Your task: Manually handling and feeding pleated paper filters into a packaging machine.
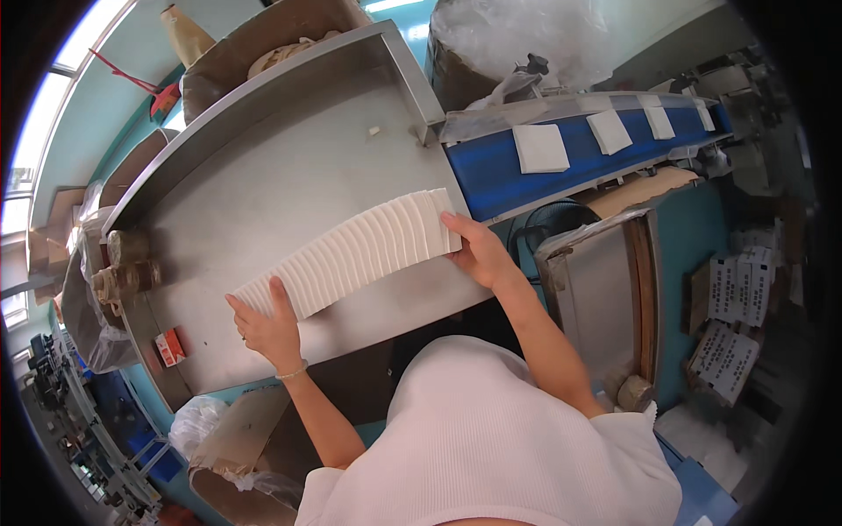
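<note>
A long, slightly arched row of white folded napkins (pixel 360 250), standing on edge side by side, spans the metal table (pixel 237 210). My left hand (pixel 267 329) grips its left end, thumb on the near top side and fingers round the outer end. At the other end, my right hand (pixel 478 250) holds the last napkins, with its thumb on top and the fingers partly hidden beneath. Whether the row is lifted off the metal or resting on it, I cannot tell.
A blue conveyor belt (pixel 474 175) carrying several square white napkins (pixel 540 148) adjoins the table's right side. Tape rolls (pixel 127 263) and a small red box (pixel 170 347) sit at the left edge. Cardboard boxes (pixel 237 447) stand below; a raised metal rim (pixel 263 83) bounds the far side.
</note>
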The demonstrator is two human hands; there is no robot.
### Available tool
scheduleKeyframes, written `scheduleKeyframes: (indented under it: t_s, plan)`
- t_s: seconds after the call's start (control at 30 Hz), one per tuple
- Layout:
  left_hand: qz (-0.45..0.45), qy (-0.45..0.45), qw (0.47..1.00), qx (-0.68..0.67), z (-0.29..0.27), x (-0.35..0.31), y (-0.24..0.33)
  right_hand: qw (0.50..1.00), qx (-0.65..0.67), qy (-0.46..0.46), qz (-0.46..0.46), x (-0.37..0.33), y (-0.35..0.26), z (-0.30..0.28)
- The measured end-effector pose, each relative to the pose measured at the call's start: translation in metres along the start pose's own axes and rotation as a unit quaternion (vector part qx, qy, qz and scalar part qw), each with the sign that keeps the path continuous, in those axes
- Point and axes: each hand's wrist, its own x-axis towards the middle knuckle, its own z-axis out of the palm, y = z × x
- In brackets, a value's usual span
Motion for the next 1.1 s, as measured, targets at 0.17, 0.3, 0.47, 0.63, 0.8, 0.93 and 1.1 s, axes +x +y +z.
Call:
scheduleKeyframes:
  t_s: [0.17,0.3,0.47,0.63,0.8,0.93,1.1]
  plan:
    - [-0.005,-0.011,1.0,-0.002,0.004,-0.002,0.002,0.973,-0.225,0.044,-0.018,-0.012,-0.02,0.005]
    - [0.01,-0.001,1.0,-0.012,0.005,-0.003,-0.001,0.973,-0.124,0.132,-0.144,-0.005,-0.011,-0.022]
    - [0.015,-0.004,1.0,-0.013,0.006,-0.003,0.001,0.979,-0.147,0.125,-0.064,-0.014,-0.018,-0.006]
    - [0.018,0.0,1.0,-0.026,0.005,-0.003,0.005,0.966,-0.224,0.096,-0.086,-0.015,-0.004,0.024]
    - [0.022,0.014,0.999,-0.031,0.009,-0.003,0.004,0.998,-0.046,0.01,0.034,-0.018,-0.014,-0.006]
    - [0.03,0.024,0.998,-0.041,0.011,-0.004,0.005,0.991,-0.074,0.098,-0.046,-0.002,-0.016,-0.036]
    - [0.043,0.033,0.998,-0.039,0.01,-0.009,0.007,0.955,-0.25,0.107,-0.118,-0.006,-0.018,0.007]
